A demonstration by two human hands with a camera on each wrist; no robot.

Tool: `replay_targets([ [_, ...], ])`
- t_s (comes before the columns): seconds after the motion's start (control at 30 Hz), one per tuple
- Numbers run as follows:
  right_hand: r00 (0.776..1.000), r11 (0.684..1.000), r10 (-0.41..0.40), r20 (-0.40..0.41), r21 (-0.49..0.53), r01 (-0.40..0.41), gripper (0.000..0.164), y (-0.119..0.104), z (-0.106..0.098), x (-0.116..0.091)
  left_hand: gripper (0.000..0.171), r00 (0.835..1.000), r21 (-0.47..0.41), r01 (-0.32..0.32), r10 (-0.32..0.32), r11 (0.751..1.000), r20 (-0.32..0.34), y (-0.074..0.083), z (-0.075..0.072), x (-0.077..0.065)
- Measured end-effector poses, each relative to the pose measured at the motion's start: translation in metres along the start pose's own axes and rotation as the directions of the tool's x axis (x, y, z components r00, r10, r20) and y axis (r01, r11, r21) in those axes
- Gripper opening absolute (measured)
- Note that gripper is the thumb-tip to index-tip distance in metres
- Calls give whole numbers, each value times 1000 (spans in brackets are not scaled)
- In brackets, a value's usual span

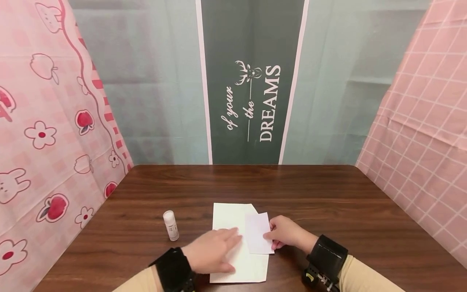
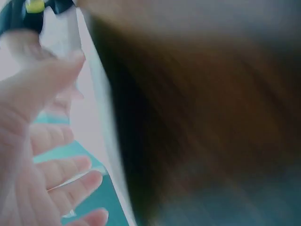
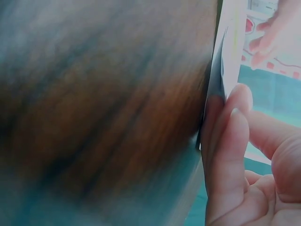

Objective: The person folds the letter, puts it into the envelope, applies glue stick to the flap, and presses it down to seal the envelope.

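Note:
A white envelope-like sheet [image 1: 233, 215], its right corners cut at a slant, lies on the table before me. Over its lower left part my left hand [image 1: 215, 249] is spread with straight fingers; in the left wrist view that hand [image 2: 51, 165] holds nothing. My right hand [image 1: 286, 233] pinches the right edge of a smaller pale card [image 1: 257, 235] between thumb and fingers. The card overlaps the right side of the sheet. In the right wrist view the fingers [image 3: 228, 155] are at the paper's edge, seen almost edge-on.
A white glue stick [image 1: 171, 227] with its cap on stands on the brown wooden table [image 1: 164, 186], left of the sheet. Pink patterned cloth [image 1: 40, 170] hangs at the left, pink checked cloth [image 1: 423, 134] at the right. A green lettered curtain [image 1: 251, 40] closes off the back.

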State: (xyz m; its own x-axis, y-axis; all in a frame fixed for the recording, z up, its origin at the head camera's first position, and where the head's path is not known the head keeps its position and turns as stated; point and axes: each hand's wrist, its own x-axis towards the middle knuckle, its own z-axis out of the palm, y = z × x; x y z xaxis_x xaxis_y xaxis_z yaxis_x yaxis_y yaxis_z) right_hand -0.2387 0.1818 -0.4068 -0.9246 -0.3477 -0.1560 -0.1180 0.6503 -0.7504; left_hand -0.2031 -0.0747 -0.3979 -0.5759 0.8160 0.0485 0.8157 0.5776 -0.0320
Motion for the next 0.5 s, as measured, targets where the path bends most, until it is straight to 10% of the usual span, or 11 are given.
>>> replay_targets([
  [0.2,1000,999,5,-3,-33,-5,22,0,-2,-1,88,971,-144,210,-190,967,144,-29,1,-26],
  [0.5,1000,998,13,-7,-54,-13,22,0,-3,-2,91,960,-134,241,-216,961,176,-37,2,-29],
])
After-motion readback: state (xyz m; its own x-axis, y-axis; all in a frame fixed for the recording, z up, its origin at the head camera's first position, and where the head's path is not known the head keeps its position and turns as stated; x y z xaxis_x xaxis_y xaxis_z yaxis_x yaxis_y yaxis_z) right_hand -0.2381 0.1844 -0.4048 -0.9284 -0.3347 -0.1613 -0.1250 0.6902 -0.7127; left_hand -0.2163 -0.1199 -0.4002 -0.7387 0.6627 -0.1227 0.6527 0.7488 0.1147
